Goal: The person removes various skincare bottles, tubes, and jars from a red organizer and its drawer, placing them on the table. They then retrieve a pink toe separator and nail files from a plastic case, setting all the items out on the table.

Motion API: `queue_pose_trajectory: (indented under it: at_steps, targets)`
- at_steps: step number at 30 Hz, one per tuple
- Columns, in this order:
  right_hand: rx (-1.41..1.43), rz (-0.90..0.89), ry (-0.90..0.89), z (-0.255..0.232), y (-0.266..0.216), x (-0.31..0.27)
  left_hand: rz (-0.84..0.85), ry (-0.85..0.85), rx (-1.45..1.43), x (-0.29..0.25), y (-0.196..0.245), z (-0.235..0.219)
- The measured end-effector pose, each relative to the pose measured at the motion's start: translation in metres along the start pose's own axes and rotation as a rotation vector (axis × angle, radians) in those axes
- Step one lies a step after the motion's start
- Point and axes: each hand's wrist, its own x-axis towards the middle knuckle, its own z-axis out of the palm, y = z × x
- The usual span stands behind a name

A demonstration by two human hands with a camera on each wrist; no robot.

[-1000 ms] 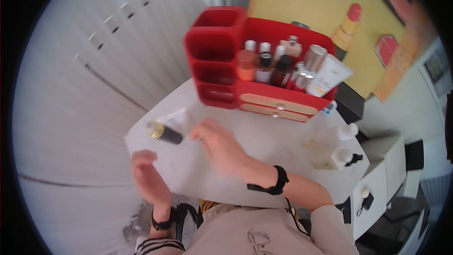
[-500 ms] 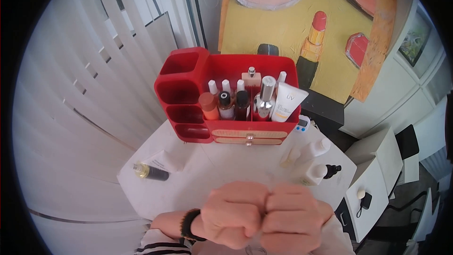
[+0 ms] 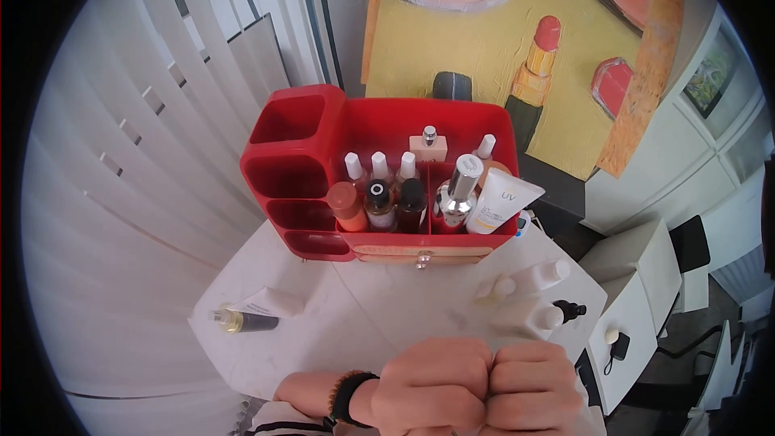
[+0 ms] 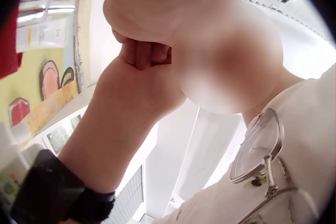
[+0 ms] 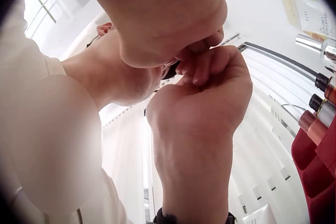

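Observation:
My left hand [image 3: 434, 387] and right hand [image 3: 534, 383] are side by side in front of the chest, at the near edge of the table. Both have the fingers curled into fists, with the knuckle sides meeting. Nothing shows in either one. In the left wrist view the right hand [image 4: 136, 82] has its fingers folded into the palm, and a black band circles its wrist. The right wrist view shows the left hand [image 5: 199, 103] curled the same way. Beyond the fists stands a red organizer [image 3: 428, 117] filled with cosmetics.
A dark bottle [image 3: 257, 322] with a gold collar and a white tube [image 3: 278, 302] lie at the table's left. White bottles [image 3: 542, 276] are on the right. A white tube marked UV [image 3: 504, 200] leans in the organizer. Behind it stands a yellow painted board [image 3: 452, 40].
The hands were apart over the table a second ago, then came together as fists. Since half a second ago they have shifted slightly right and lower in the view, which has also moved.

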Motion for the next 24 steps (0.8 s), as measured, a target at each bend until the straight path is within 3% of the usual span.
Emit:
queue_pose_trajectory:
  at_steps: [2,6,8,9,11,12,14,18,20,24]
  targets:
    - [-0.108,0.148,0.014,0.005,-0.004,0.008,0.241,0.251,-0.008,0.004,-0.01,0.01]
    - [-0.241,0.023,0.181,0.021,0.005,-0.007,0.125,0.099,0.134,0.01,-0.002,-0.001]
    - [-0.3,0.015,0.297,0.024,0.006,-0.009,0.311,0.228,0.166,0.006,-0.018,0.011]
    - [-0.298,0.023,0.292,0.015,0.006,-0.004,0.307,0.236,0.163,0.006,-0.018,0.009]
    - [0.016,0.141,-0.101,-0.013,0.002,0.013,0.289,0.073,0.164,0.01,-0.015,-0.001]
    - [0.014,0.143,-0.103,-0.016,-0.002,0.016,0.289,0.074,0.161,0.009,-0.017,-0.005]
    - [0.132,0.329,-0.089,-0.018,-0.01,0.017,0.26,-0.017,0.045,0.003,-0.021,-0.013]
    - [0.039,0.335,0.077,0.009,-0.012,0.013,0.141,0.049,0.099,0.004,-0.005,-0.002]
    - [-0.042,0.292,0.31,0.028,-0.006,0.013,0.105,0.263,0.159,0.004,-0.006,0.012]
    - [-0.107,0.379,0.288,0.027,-0.013,0.009,-0.05,0.094,0.105,0.001,-0.002,-0.001]
